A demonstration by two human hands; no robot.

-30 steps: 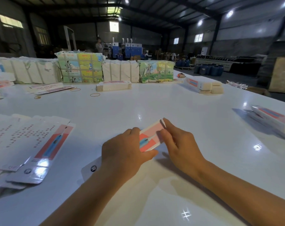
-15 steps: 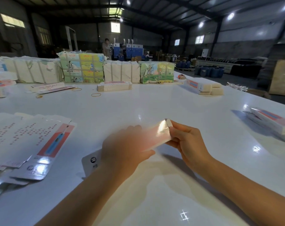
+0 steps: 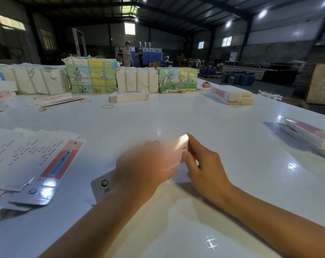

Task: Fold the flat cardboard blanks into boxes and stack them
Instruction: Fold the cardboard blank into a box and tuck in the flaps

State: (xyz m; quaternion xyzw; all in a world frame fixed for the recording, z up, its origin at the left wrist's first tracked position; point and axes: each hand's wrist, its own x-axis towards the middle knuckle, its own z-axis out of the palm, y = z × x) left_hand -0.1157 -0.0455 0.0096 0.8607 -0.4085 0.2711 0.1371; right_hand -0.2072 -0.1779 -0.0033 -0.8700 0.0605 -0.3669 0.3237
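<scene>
Working the blank [image 3: 173, 152] just above the counter [image 3: 176, 112], I have both hands on it: my right hand [image 3: 204, 164] pinches its far end, fingers curled on the edge, while my left hand [image 3: 141, 164] covers the near part. That left hand is blurred, so I cannot tell whether its fingers are curled round the card or just pressing flat on it. A white flap of the same blank pokes out under my left wrist.

My worry is the crease. The card is glossy and catching glare, so I judge it slippery; if my right pinch slides, the panel could fold off its score line and the box would come out skewed. Pressing too hard with the left palm could crush the wall flat again.

The pile of flat blanks [image 3: 37, 164] lies well to my left, the finished boxes [image 3: 310, 135] far right, so a careless sweep of either forearm could scatter them.
</scene>
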